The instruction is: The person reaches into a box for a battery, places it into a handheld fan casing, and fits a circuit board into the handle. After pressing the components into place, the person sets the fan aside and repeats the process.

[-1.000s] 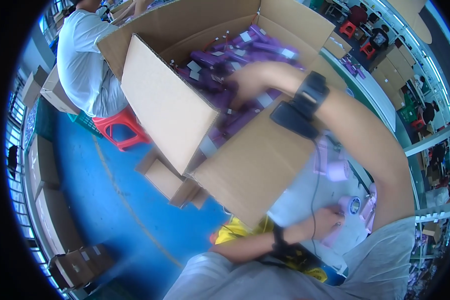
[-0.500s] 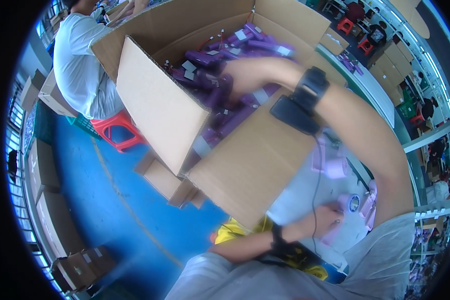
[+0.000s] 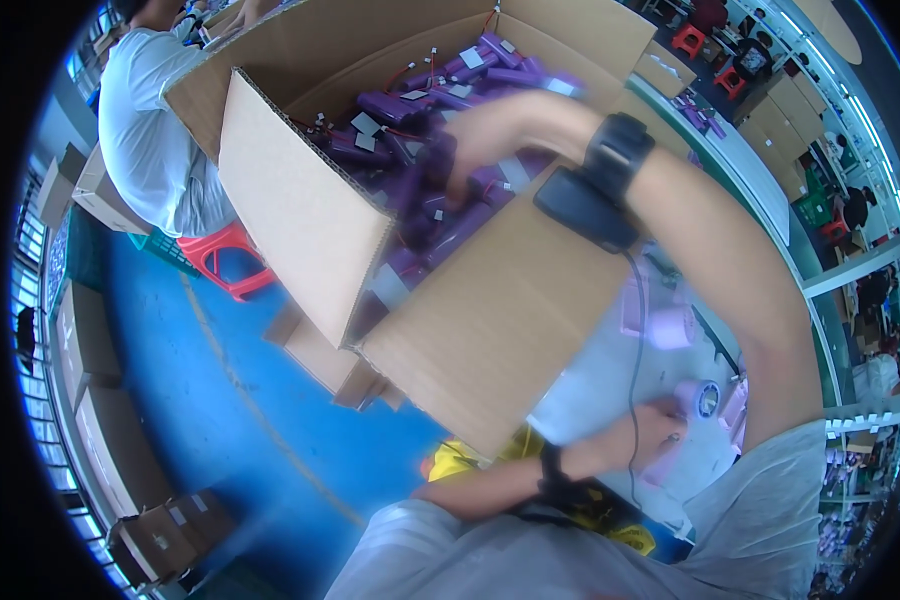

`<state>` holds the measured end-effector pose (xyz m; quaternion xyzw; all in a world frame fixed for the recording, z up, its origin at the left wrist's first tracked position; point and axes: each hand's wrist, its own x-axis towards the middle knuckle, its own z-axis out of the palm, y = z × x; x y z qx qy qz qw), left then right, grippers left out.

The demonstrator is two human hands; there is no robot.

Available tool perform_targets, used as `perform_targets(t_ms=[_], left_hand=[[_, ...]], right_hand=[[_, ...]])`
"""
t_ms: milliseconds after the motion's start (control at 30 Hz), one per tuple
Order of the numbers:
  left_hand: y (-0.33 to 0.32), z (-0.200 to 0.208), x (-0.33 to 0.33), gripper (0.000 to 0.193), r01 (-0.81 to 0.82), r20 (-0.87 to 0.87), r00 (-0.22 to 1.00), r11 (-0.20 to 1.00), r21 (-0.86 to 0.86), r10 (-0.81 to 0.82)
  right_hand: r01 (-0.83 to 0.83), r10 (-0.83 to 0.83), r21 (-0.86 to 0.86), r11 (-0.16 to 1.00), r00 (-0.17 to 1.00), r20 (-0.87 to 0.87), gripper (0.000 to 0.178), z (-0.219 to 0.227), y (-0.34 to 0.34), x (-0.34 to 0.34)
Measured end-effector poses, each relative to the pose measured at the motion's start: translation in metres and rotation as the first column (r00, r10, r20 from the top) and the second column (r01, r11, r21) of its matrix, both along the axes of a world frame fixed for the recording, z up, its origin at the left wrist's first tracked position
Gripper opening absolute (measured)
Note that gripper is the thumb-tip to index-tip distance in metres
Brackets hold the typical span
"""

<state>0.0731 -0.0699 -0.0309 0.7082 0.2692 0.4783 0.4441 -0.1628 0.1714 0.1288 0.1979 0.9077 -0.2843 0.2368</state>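
Inside a large open cardboard box (image 3: 300,215) lie many purple cylindrical battery packs (image 3: 385,105), with white labels and thin wires. My right hand (image 3: 480,145) reaches down among them from the right. Motion blur smears its fingers; whether they grip one of the dark purple packs beside them cannot be made out. Lower down, over a pale work surface (image 3: 595,405), my left hand (image 3: 655,428) is closed on a pale purple cylindrical pack (image 3: 705,399). The pack's round end, with a dark middle, points away from the fingers.
A cardboard flap (image 3: 490,320) slopes between my arms. A black wrist device (image 3: 595,205) on my right arm trails a cable (image 3: 637,370). Pale purple pieces (image 3: 665,325) lie on the surface. To the left, a person (image 3: 150,130) sits on a red stool (image 3: 228,262).
My right hand stays in the box and shifts slightly among the packs. The box has slid a little leftward in the view. My left hand keeps nearly the same place.
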Motion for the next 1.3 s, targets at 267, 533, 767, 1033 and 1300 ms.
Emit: perform_targets(t_ms=[267,533,767,1033,1300], left_hand=[[-0.001,-0.006,0.005,0.019,-0.022,0.018,1.000,0.999,0.024,0.021],[0.000,-0.002,0.000,0.019,-0.005,0.043,0.999,1.000,0.003,0.005],[0.002,0.005,-0.006,0.020,0.019,0.046,0.999,1.000,0.003,-0.020],[0.000,-0.003,-0.011,0.023,0.014,0.021,1.000,1.000,-0.018,-0.014],[0.003,0.000,-0.016,0.026,0.022,-0.055,0.998,0.999,0.028,-0.020]], right_hand=[[-0.039,0.029,-0.118,0.992,0.996,-0.084,0.047,-0.006,0.005,0.001],[0.104,-0.130,-0.216,0.971,0.985,-0.111,0.037,0.015,0.027,0.008],[0.164,-0.216,-0.213,0.963,0.943,-0.252,0.033,0.024,0.027,0.020],[0.096,-0.229,-0.265,0.960,0.812,-0.537,0.032,0.111,0.007,0.089],[0.313,-0.460,-0.347,0.884,0.712,-0.530,0.042,0.080,-0.100,0.241]])
